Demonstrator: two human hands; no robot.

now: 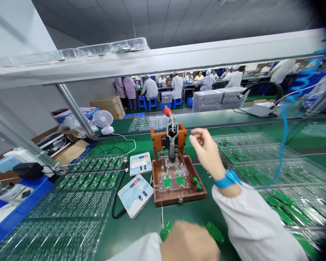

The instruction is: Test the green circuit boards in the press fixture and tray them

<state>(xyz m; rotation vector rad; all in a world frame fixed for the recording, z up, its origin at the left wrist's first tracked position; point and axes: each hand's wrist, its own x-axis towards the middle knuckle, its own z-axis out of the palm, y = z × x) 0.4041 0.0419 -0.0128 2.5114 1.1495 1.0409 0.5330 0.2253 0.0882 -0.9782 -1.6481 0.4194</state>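
My right hand, with a blue band on its wrist, is raised just right of the test fixture. Its fingers are loosely bent, apart from the thumb, and hold nothing that I can see. The fixture has a red-tipped toggle clamp standing upright and two green circuit boards under its clear plate. At the bottom edge my left hand is smeared by motion, its fingers hidden. Loose green boards lie on the bench on both sides of it.
Left of the fixture sit two white meter boxes with red digits. Clear trays of boards line the left; more trays fill the right. A small fan stands behind. A blue coiled hose hangs at right. People work beyond.
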